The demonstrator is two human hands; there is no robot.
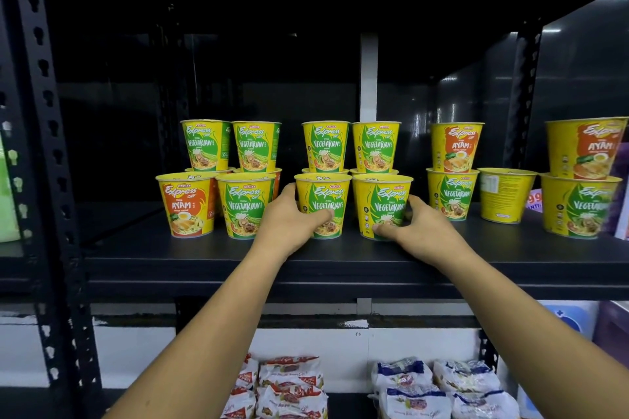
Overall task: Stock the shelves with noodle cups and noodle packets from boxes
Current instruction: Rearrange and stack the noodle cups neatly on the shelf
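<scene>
Down low on the bottom shelf, red noodle packets (289,381) and blue noodle packets (435,384) already lie in piles. Higher up, the left hand (289,221) curls round the left green cup (322,204). The right hand (418,224) curls round the right green cup (381,204). Both cups stand side by side on the dark shelf (340,269), between the two hands. Behind and beside them, more cups (456,146) stand stacked in twos. So a lot looks done. No box shows, so I cannot tell how much is left.
</scene>
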